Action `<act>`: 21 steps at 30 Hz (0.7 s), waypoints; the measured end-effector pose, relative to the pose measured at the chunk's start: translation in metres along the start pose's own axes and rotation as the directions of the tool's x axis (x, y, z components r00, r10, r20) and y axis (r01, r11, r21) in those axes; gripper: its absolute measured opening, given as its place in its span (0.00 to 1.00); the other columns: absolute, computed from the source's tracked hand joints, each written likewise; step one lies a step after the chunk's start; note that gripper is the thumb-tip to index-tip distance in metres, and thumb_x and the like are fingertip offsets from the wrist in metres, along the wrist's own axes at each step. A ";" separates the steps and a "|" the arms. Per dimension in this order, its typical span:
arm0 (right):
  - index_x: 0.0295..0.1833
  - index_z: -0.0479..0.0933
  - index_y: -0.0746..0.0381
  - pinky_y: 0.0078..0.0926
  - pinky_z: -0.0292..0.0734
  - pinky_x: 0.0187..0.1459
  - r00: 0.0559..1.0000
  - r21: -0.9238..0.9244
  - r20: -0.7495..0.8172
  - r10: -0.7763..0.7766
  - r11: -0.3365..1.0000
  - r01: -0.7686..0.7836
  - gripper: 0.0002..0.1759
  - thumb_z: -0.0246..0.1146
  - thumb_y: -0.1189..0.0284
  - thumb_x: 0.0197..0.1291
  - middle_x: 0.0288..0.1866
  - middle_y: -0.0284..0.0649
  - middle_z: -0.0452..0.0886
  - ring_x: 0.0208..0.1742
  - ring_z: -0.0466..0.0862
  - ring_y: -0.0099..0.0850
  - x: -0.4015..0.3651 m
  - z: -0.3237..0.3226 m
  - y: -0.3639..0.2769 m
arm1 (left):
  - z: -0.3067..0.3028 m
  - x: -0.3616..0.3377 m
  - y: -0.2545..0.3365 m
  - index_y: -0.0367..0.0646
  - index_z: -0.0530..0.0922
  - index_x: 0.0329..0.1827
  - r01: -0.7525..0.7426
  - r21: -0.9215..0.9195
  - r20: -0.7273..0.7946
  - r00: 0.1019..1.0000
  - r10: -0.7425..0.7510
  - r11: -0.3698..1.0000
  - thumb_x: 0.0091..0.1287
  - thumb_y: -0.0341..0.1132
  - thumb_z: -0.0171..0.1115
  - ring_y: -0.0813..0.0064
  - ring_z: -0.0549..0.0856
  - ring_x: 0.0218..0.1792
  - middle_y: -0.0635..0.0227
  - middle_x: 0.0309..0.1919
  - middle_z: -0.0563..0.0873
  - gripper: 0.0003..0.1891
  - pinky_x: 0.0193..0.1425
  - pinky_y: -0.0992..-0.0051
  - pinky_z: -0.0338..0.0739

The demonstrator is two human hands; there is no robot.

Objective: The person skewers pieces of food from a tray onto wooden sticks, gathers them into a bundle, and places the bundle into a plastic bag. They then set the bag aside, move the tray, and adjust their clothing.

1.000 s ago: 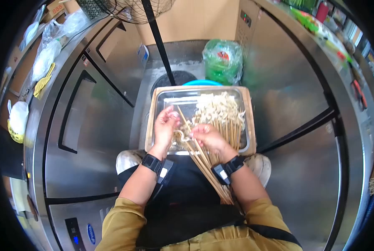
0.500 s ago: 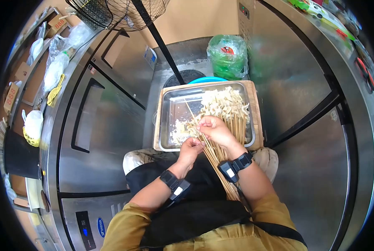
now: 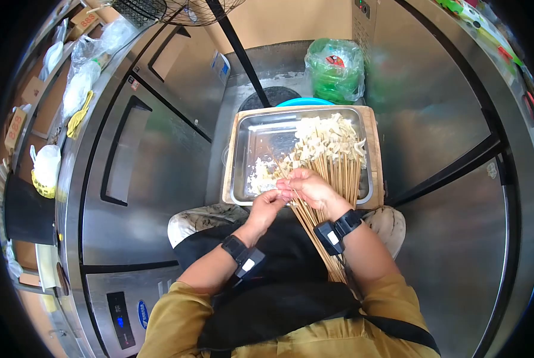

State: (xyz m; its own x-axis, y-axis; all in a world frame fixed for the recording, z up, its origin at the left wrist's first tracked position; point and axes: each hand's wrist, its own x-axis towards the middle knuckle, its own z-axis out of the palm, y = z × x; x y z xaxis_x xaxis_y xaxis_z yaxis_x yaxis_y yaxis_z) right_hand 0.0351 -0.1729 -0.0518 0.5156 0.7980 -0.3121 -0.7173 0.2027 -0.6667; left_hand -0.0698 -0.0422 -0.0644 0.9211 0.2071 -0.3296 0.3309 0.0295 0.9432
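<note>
My right hand (image 3: 310, 190) is closed in a pinch around a thin bamboo skewer, whose blurred tip points up and left over the metal tray (image 3: 237, 156). Touching it from the left, my left hand (image 3: 265, 210) has its fingertips pinched together; what they hold is hidden. Skewered pale food pieces (image 3: 331, 134) are heaped at the tray's right side, their bamboo sticks (image 3: 344, 179) pointing toward me. Loose pale scraps (image 3: 259, 179) lie at the tray's lower left. Beneath my right wrist, a bundle of skewers (image 3: 320, 241) reaches down across my lap.
Under the tray is a wooden board (image 3: 371, 137) in front of my knees. Steel cabinets stand at the left (image 3: 153, 179) and right (image 3: 440, 119). Behind the tray are a blue basin (image 3: 305, 102), a plastic-wrapped green bundle (image 3: 335, 70) and a black pole (image 3: 243, 56).
My hands have come together, the left fingertips now meeting the right. The skewer tip that stood out over the tray shows less clearly. The whole view has shifted slightly.
</note>
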 end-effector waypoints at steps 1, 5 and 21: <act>0.38 0.70 0.67 0.23 0.81 0.43 0.998 -0.060 -0.059 0.000 0.998 -0.003 0.02 0.57 0.81 0.60 0.42 0.48 0.79 0.42 0.82 0.32 0.000 0.002 0.000 | -0.007 0.002 0.000 0.38 0.79 0.42 0.040 -0.009 0.008 0.999 -0.040 0.999 0.63 0.25 0.58 0.81 0.81 0.42 0.66 0.38 0.84 0.06 0.47 0.80 0.74; 0.38 0.70 0.67 0.22 0.81 0.40 0.998 -0.166 -0.039 -0.040 0.986 0.033 0.02 0.56 0.80 0.61 0.40 0.47 0.79 0.39 0.82 0.30 -0.003 0.004 -0.001 | -0.013 0.008 0.005 0.38 0.75 0.45 0.068 -0.120 -0.148 0.985 -0.085 0.991 0.66 0.26 0.55 0.77 0.82 0.41 0.64 0.40 0.82 0.07 0.47 0.78 0.78; 0.35 0.70 0.63 0.16 0.72 0.35 0.993 -0.405 -0.116 0.007 0.913 -0.053 0.03 0.58 0.78 0.60 0.42 0.39 0.79 0.35 0.75 0.19 0.013 -0.005 0.019 | -0.060 0.049 -0.001 0.39 0.79 0.41 -0.278 0.629 -0.072 0.909 0.410 0.726 0.56 0.21 0.57 0.68 0.83 0.37 0.63 0.35 0.84 0.11 0.44 0.72 0.77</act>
State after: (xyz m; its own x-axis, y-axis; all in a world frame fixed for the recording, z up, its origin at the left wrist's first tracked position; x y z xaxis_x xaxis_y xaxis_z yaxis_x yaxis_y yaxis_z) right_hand 0.0307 -0.1621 -0.0719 0.5616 0.7283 -0.3926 -0.4920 -0.0875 -0.8662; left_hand -0.0369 0.0265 -0.0786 0.9583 0.2712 0.0904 0.1133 -0.6507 0.7508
